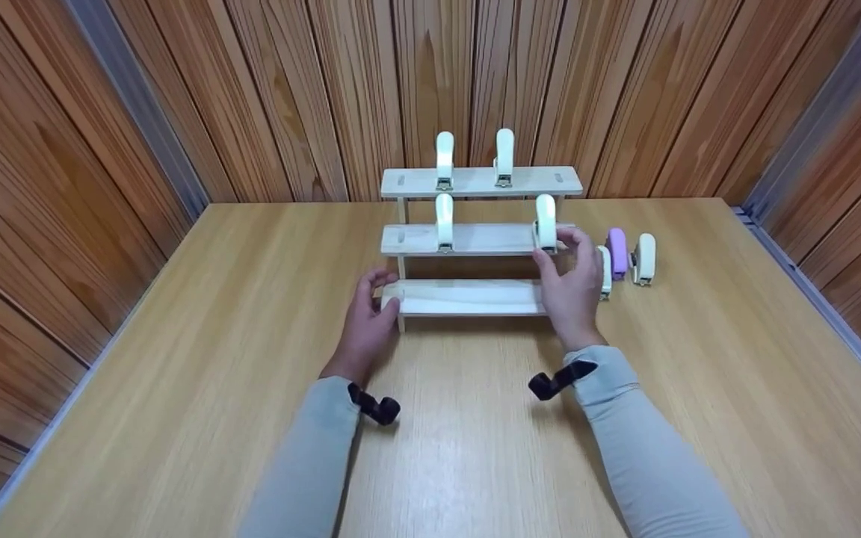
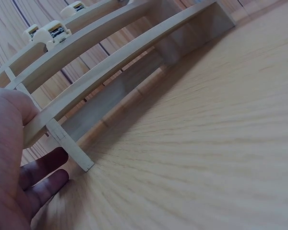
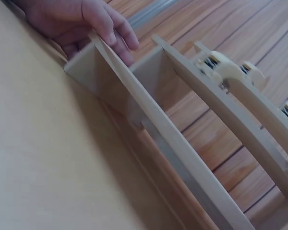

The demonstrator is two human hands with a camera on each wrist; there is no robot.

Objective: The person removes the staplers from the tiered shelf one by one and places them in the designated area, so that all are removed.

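**Three-tier rack, pale mini staplers, both hands busy**

So we've got a wooden three-tier rack on the table, in front of a wood-plank wall. Our right hand is pinching a cream mini stapler low down, thumb against fingers, upright at the right end of the middle tier – can't tell if its base sits fully on the board. Our left hand grips the left end of the bottom tier, thumb over the board. Another pale stapler stands further left on the middle tier, and two top-tier staplers stand above. Right of the rack – a purple stapler, an off-white stapler beside it, and a half-hidden stapler behind our hand.
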